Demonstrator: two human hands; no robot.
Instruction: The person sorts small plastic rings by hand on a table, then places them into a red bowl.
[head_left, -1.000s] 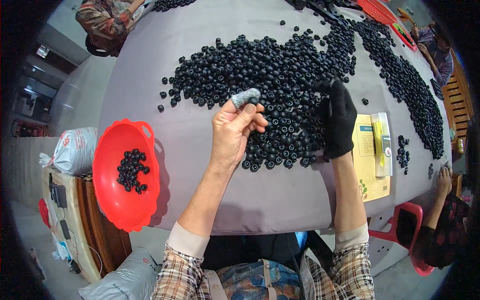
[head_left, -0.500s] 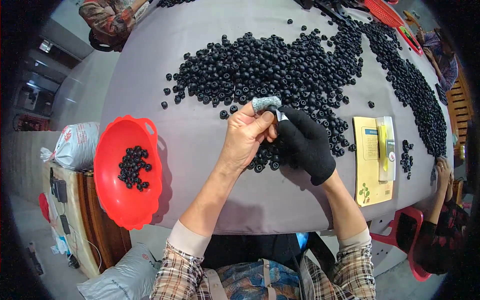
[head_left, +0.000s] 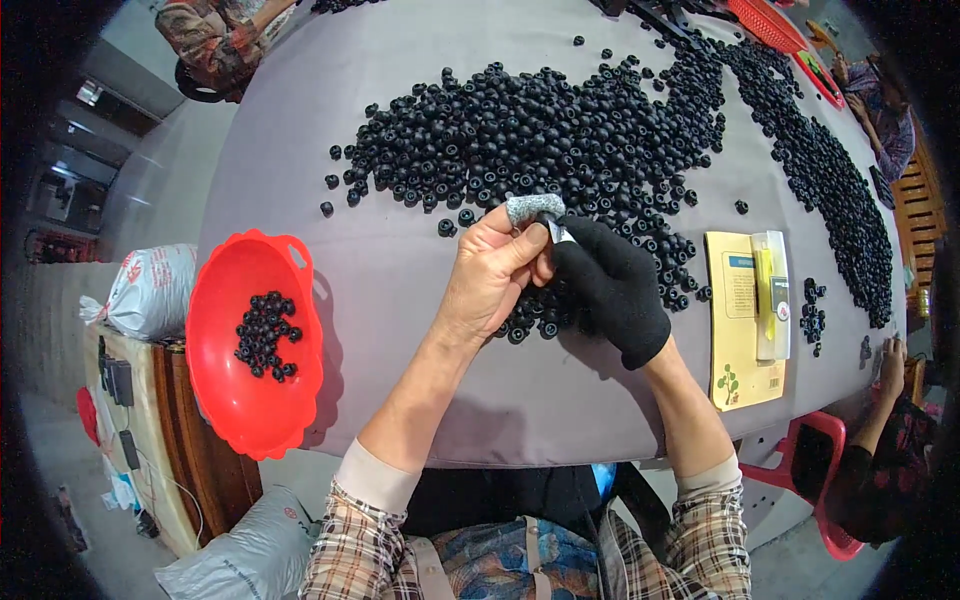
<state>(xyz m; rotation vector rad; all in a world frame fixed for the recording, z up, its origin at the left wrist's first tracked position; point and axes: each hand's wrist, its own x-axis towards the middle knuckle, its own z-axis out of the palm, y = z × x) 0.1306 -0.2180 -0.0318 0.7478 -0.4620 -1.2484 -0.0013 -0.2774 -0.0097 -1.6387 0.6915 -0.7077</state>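
My left hand (head_left: 490, 275) is bare, with a grey knitted cover (head_left: 530, 206) on its index finger. Its fingers are closed in a pinch, and whatever lies between them is mostly hidden. A black glove covers my right hand (head_left: 620, 290), which meets the left fingertips. From its closed fingers sticks a small pale, flat piece (head_left: 559, 232), too small to make out fully. Both hands are over the near edge of a heap of small black ring-shaped parts (head_left: 510, 135). More of these parts (head_left: 262, 345) lie in a red scalloped plastic bowl (head_left: 250, 420) at the left.
To the right lie a yellow booklet (head_left: 733, 330) and a clear plastic case (head_left: 775, 345). A second band of black parts (head_left: 835, 190) runs along the far right. Other people (head_left: 212, 45) sit around the grey-covered table (head_left: 560, 420). A red basket (head_left: 768, 25) stands at the back.
My hands stay almost in place, with only a slight shift at the fingertips. At the right edge, a co-worker's hand has moved.
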